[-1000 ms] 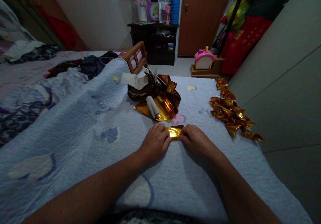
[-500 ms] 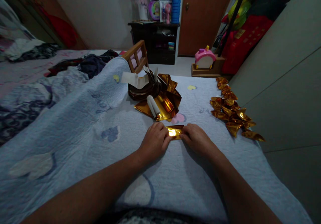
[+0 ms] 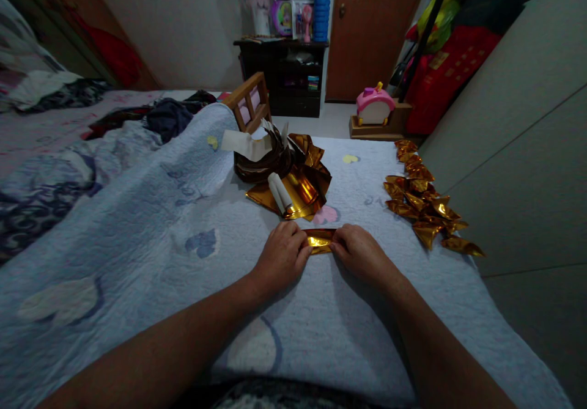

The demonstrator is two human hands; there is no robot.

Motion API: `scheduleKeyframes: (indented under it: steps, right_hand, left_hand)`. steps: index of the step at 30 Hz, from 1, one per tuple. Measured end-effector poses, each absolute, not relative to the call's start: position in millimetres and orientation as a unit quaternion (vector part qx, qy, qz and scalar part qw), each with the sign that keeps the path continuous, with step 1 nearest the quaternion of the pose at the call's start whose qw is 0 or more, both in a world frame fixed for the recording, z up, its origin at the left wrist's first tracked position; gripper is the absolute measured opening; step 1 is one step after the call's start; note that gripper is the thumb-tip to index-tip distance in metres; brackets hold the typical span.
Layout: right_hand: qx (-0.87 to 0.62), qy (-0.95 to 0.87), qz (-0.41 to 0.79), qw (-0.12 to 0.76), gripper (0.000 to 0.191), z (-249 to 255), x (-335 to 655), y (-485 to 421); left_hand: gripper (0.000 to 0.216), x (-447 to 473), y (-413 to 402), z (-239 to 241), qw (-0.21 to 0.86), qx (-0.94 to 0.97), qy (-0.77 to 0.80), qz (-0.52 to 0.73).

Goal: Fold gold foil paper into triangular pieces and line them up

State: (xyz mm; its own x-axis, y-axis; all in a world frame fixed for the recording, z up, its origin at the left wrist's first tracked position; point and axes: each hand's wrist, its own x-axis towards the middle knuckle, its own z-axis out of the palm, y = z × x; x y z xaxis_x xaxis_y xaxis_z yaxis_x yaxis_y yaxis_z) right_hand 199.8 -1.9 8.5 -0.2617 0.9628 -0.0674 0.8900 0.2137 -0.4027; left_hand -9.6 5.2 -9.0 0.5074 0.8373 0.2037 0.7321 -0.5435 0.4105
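Note:
A folded strip of gold foil paper [image 3: 320, 241] stretches between my two hands, low over the pale blue bedspread [image 3: 293, 329]. My left hand [image 3: 285, 249] pinches its left end, and my right hand [image 3: 356, 247] grips the right end. The thumbs press on the near edge; the fingertips behind the strip are partly hidden. Just beyond my hands lies a loose stack of gold foil sheets [image 3: 300, 192], with pale undersides curling up at its left. Several folded gold foil pieces [image 3: 419, 204] are heaped along the bed's right edge.
A wooden bed rail [image 3: 250, 100] rises behind the stack. Crumpled bedding and clothes [image 3: 151, 125] cover the left side. Past the foot of the bed stand a dark cabinet [image 3: 282, 82] and a pink toy [image 3: 375, 106]. A pale panel [image 3: 518, 152] borders the right side.
The foil strip between my hands now shows a darker, more hollow fold along its far edge. My hands have barely shifted, and the stack and the folded pieces stay where they were.

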Motion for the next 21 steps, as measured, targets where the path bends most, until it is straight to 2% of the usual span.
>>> scheduleKeyframes:
  steps: [21]
  right_hand:
    - [-0.615,-0.759,0.189,0.1,0.017,13.4,196.4,-2.8]
  left_hand:
    - [0.01,-10.5,5.5,-10.6,0.151,0.839,0.484,0.2]
